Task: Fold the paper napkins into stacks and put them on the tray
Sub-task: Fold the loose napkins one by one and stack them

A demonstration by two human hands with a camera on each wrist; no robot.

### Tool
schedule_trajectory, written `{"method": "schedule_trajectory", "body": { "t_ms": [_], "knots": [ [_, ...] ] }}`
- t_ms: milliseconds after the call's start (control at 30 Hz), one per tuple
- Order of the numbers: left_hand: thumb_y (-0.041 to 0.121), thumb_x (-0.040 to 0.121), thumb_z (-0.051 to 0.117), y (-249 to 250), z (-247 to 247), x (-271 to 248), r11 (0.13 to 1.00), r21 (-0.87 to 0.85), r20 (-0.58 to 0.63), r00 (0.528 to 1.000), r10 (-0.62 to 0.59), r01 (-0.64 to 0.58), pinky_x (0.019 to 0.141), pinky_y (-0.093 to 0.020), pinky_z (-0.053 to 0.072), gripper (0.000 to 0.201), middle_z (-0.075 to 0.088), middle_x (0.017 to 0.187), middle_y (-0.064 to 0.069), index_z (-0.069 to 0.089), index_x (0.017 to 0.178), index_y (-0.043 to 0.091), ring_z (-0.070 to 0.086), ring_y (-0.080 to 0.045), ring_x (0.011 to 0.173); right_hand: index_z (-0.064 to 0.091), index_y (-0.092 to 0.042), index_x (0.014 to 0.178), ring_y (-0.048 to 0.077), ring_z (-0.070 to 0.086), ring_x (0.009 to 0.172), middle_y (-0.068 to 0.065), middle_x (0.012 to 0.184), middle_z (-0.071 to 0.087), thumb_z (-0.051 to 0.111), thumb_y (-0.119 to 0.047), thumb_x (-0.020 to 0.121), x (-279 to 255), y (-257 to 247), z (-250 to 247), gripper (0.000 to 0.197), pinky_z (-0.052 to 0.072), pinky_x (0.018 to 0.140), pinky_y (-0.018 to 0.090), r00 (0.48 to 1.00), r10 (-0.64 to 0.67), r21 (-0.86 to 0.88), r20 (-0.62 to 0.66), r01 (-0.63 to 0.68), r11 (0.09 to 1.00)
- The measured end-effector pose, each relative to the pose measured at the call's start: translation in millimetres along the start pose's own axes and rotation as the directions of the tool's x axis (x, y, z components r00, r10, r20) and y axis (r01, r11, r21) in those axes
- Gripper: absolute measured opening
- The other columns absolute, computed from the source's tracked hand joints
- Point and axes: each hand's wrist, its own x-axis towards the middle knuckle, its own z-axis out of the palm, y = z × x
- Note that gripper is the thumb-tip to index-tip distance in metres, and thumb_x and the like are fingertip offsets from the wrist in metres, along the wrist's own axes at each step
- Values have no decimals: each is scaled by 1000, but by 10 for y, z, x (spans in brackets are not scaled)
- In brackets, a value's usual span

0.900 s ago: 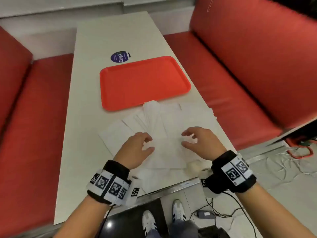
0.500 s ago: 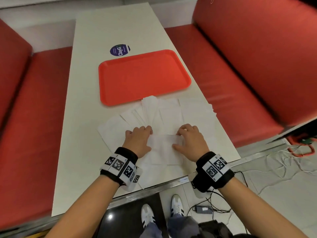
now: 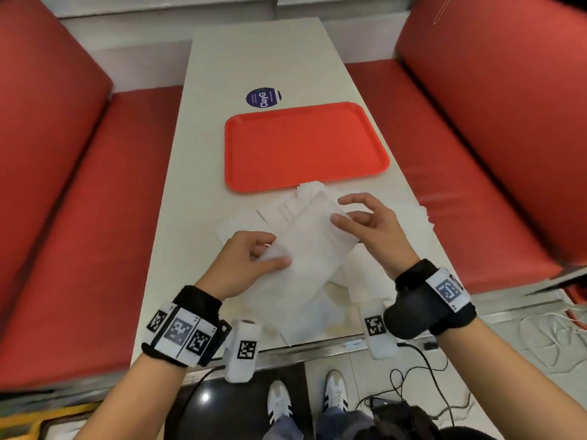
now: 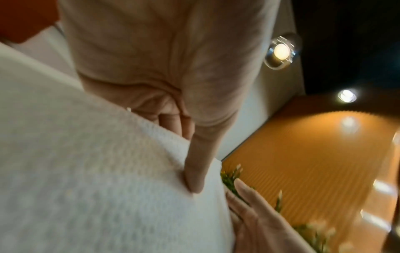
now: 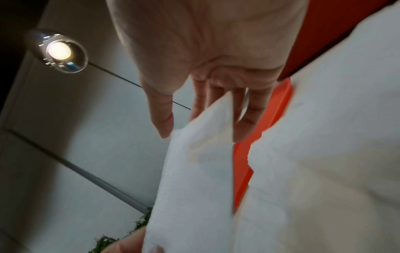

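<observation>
A white paper napkin (image 3: 305, 249) is lifted off the pale surface (image 3: 190, 217), slanting from 7 o'clock up to 1 o'clock above the loose spread of white napkins (image 3: 397, 217) lying just at 6 o'clock of the empty orange plastic tray (image 3: 305, 147). The step in hand looks like the first fold of this sheet; nothing is stacked or on the tray yet. The left hand (image 3: 244, 265) pinches the sheet's 9 o'clock edge, thumb on top and fingers (image 4: 173, 123) curled beneath. The right hand (image 3: 371, 230) nips the 2 o'clock corner between thumb and nearly straight fingers (image 5: 244, 119), the rest spread loosely. Next, I judge, the far corner must be brought over to meet the near edge squarely, then pressed flat.
</observation>
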Motion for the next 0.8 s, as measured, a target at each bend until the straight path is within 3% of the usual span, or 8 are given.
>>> {"method": "schedule_trajectory", "body": {
  "t_ms": [167, 300, 400, 467, 533, 600, 700, 800],
  "knots": [
    [9, 85, 72, -75, -135, -199, 958, -287, -201, 977, -76, 16, 71, -30, 60, 23, 76, 93, -13, 70, 106, 2, 74, -27, 85, 40, -22, 138, 19, 72, 82, 11, 100, 71, 80, -36, 67, -64, 198, 328, 83, 57, 86, 34, 985, 161, 128, 69, -169, 977],
    [15, 83, 73, -209, -183, -321, 944, -329, -301, 949, -90, -15, 80, -44, 60, 26, 76, 93, -12, 69, 107, 6, 74, -29, 87, 43, -32, 137, 25, 70, 82, 18, 93, 67, 81, -10, 75, -132, 250, 618, 76, 58, 82, 34, 985, 83, 121, 150, -102, 987],
    [14, 84, 72, -276, -168, -415, 946, -316, -400, 914, -67, -69, 80, -45, 59, 20, 76, 93, -9, 71, 103, 5, 73, -26, 87, 63, -24, 125, 40, 65, 85, 32, 93, 66, 84, -5, 72, -112, 223, 831, 59, 54, 92, 51, 974, -13, 91, 224, -8, 996],
    [18, 81, 76, -352, -186, -471, 965, -241, -506, 862, -34, -104, 81, -44, 59, 19, 74, 99, -5, 73, 97, 8, 71, -19, 92, 71, -19, 114, 49, 61, 83, 36, 95, 64, 87, -9, 68, -86, 221, 955, 50, 53, 89, 55, 968, -39, 66, 249, 23, 998],
    [24, 74, 81, -447, -232, -525, 980, -163, -607, 795, -7, -116, 83, -39, 57, 24, 66, 109, 0, 75, 92, 10, 64, -10, 101, 75, -17, 108, 36, 49, 61, 22, 67, 55, 89, -12, 66, -50, 220, 1053, 44, 51, 71, 39, 965, -50, -5, 257, 53, 999],
    [24, 68, 84, -522, -310, -576, 982, -131, -661, 751, 17, -137, 85, -31, 52, 22, 59, 119, 2, 74, 82, 10, 57, -5, 112, 76, -15, 103, 13, 35, 52, 4, 59, 42, 88, -9, 67, -2, 228, 1138, 38, 37, 61, 23, 962, -55, -75, 269, 78, 994],
    [14, 72, 83, -587, -462, -635, 975, -124, -635, 770, 64, -183, 95, -29, 47, 8, 63, 125, 8, 76, 74, 12, 52, -5, 125, 78, -11, 93, 3, 40, 51, 1, 69, 55, 86, -12, 72, 49, 220, 1293, 23, 37, 57, 17, 958, -75, -131, 276, 115, 985],
    [11, 73, 80, -613, -640, -681, 945, -251, -610, 792, 15, -211, 89, -31, 51, 7, 76, 101, -1, 77, 79, 9, 68, -9, 103, 77, -10, 83, 6, 52, 68, -6, 85, 60, 84, -23, 74, 135, 225, 1459, 17, 41, 66, 19, 965, -69, -201, 254, 122, 972]
  ]
}}
